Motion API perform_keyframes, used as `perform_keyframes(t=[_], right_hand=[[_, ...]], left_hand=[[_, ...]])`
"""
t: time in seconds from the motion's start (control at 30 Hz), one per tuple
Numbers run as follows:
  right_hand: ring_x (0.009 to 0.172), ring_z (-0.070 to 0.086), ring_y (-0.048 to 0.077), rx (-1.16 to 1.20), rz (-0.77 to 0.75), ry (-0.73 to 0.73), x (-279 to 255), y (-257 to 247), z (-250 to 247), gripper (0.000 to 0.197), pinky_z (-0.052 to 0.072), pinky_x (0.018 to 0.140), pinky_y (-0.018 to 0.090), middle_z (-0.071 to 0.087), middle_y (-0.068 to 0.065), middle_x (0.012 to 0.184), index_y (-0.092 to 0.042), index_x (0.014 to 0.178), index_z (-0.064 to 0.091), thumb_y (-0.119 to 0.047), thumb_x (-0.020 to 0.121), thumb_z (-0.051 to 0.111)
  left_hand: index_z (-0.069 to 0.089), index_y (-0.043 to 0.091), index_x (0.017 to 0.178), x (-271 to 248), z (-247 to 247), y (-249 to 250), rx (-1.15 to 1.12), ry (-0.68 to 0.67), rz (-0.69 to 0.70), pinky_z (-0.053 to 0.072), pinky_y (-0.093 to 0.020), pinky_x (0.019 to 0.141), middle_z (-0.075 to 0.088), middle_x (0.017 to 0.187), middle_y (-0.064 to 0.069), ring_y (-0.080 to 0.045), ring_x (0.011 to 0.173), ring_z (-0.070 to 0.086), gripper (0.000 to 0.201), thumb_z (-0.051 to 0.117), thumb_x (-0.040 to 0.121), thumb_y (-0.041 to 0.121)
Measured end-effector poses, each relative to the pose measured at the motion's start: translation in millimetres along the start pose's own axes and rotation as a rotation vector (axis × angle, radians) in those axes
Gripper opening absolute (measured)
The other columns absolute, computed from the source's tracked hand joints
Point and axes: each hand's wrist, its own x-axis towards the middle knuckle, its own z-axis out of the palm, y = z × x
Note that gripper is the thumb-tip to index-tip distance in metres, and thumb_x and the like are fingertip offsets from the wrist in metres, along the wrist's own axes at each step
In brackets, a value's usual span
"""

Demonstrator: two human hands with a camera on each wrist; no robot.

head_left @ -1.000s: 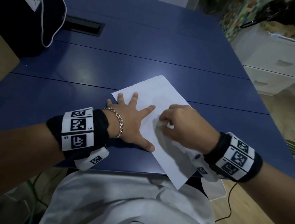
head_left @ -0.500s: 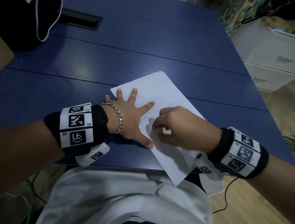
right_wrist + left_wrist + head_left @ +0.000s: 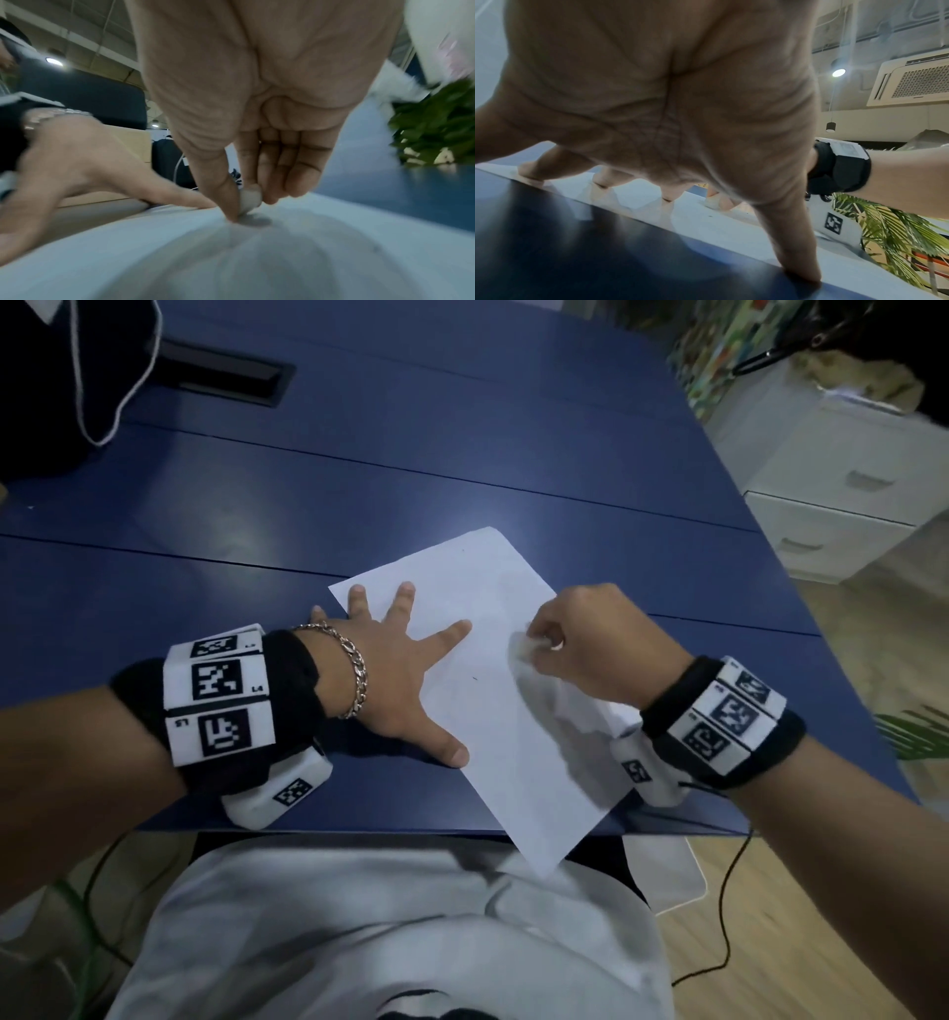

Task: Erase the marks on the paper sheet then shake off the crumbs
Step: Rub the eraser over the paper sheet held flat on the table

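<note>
A white paper sheet [image 3: 493, 711] lies at an angle on the blue table [image 3: 411, 469], its near corner hanging over the table's front edge. My left hand [image 3: 400, 670] lies flat with fingers spread on the sheet's left side, thumb at the paper's left edge. My right hand [image 3: 580, 639] pinches a small white eraser [image 3: 524, 647] between thumb and fingers and presses it on the sheet's right part. In the right wrist view the eraser [image 3: 249, 200] touches the paper [image 3: 257, 253]. A tiny dark speck [image 3: 475, 679] shows mid-sheet.
A black bag with a white cord [image 3: 77, 377] sits at the table's far left, beside a black cable slot [image 3: 221, 372]. White drawers [image 3: 847, 490] stand to the right. My white shirt [image 3: 400, 932] is below the table's front edge.
My right hand with the eraser has moved right and away across the sheet. The left hand stays flat on the paper.
</note>
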Motion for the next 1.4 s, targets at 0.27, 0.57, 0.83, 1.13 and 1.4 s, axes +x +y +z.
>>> perform_keyframes(t=[0.27, 0.57, 0.83, 1.13, 1.4], right_hand=[[0.078, 0.060, 0.007, 0.042, -0.004, -0.083, -44.4, 6.8, -1.9, 0.013, 0.051, 0.071, 0.027, 0.070, -0.011, 0.090, -0.027, 0.099, 0.077, -0.031, 0.088, 0.072], [0.078, 0.057, 0.000, 0.103, -0.029, -0.080, -41.1, -4.2, -3.7, 0.017, 0.049, 0.071, 0.025, 0.061, -0.017, 0.090, -0.034, 0.104, 0.076, -0.034, 0.088, 0.070], [0.090, 0.065, 0.018, 0.083, -0.169, -0.017, 16.4, -38.1, 6.6, 0.023, 0.053, 0.080, 0.033, 0.070, -0.005, 0.097, -0.023, 0.112, 0.076, -0.030, 0.092, 0.066], [0.074, 0.062, 0.016, 0.055, -0.329, -0.135, 11.9, -58.7, 10.3, 0.016, 0.053, 0.070, 0.035, 0.063, -0.005, 0.084, -0.022, 0.092, 0.079, -0.029, 0.083, 0.067], [0.073, 0.059, 0.017, 0.044, -0.327, -0.061, 11.3, -57.6, 13.9, 0.017, 0.052, 0.069, 0.034, 0.061, -0.006, 0.081, -0.019, 0.088, 0.076, -0.030, 0.085, 0.063]], left_hand=[[-0.029, 0.066, 0.147, 8.5, -17.1, -34.8, 0.075, -0.015, 0.175, -0.007, -0.068, 0.124, -0.042, 0.165, -0.002, -0.043, 0.154, -0.030, 0.136, 0.064, 0.053, 0.100], [-0.018, 0.039, 0.163, 6.7, -7.0, -41.6, 0.036, 0.036, 0.215, -0.002, -0.060, 0.128, -0.027, 0.172, 0.003, -0.028, 0.159, -0.022, 0.131, 0.053, 0.070, 0.097], [-0.025, 0.041, 0.160, 10.7, -1.0, -33.7, 0.038, 0.045, 0.145, 0.001, -0.066, 0.126, -0.033, 0.169, 0.006, -0.033, 0.159, -0.022, 0.151, 0.051, 0.048, 0.108], [-0.034, 0.042, 0.155, 13.8, -3.1, -33.9, 0.024, 0.010, 0.092, -0.002, -0.073, 0.122, -0.041, 0.165, 0.010, -0.034, 0.157, -0.027, 0.161, 0.051, 0.038, 0.111], [-0.034, 0.041, 0.156, 13.3, -2.7, -31.6, 0.053, 0.012, 0.079, -0.005, -0.075, 0.120, -0.040, 0.165, 0.009, -0.036, 0.157, -0.026, 0.160, 0.050, 0.039, 0.112]])
